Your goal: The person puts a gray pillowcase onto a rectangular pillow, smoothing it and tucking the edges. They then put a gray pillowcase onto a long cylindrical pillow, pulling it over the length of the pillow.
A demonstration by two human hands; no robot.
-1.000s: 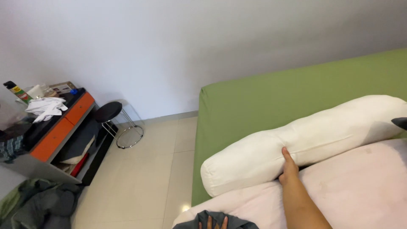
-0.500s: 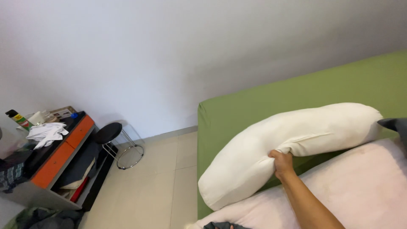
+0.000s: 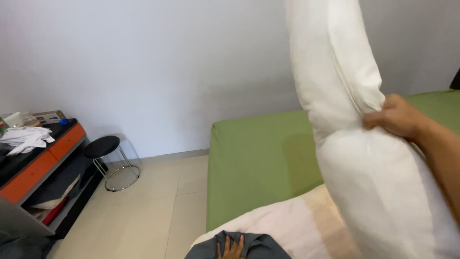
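A long white bolster pillow (image 3: 350, 134) stands nearly upright in the air, filling the view from about twelve o'clock down to five o'clock, its top running out of the picture. The right hand (image 3: 395, 116), at about three o'clock, is closed on the pillow's side, pinching the fabric so that it bunches under the fingers; the forearm runs off toward the lower right. At six o'clock, at the very bottom edge, the left hand (image 3: 231, 248) lies with fingers spread flat on a dark grey cloth (image 3: 258, 245), gripping nothing. That cloth rests on a pale pink blanket (image 3: 292, 225) that covers the near part of a bed with a green sheet (image 3: 254, 158), which spreads behind the pillow toward the plain white wall (image 3: 167, 62). At nine o'clock stands a small round black stool (image 3: 102, 147) with a chrome ring base on the pale tiled floor (image 3: 148, 206). Further left, a low shelf unit with orange drawer fronts (image 3: 38, 163) carries a crumpled white cloth (image 3: 26, 138) on its dark top.
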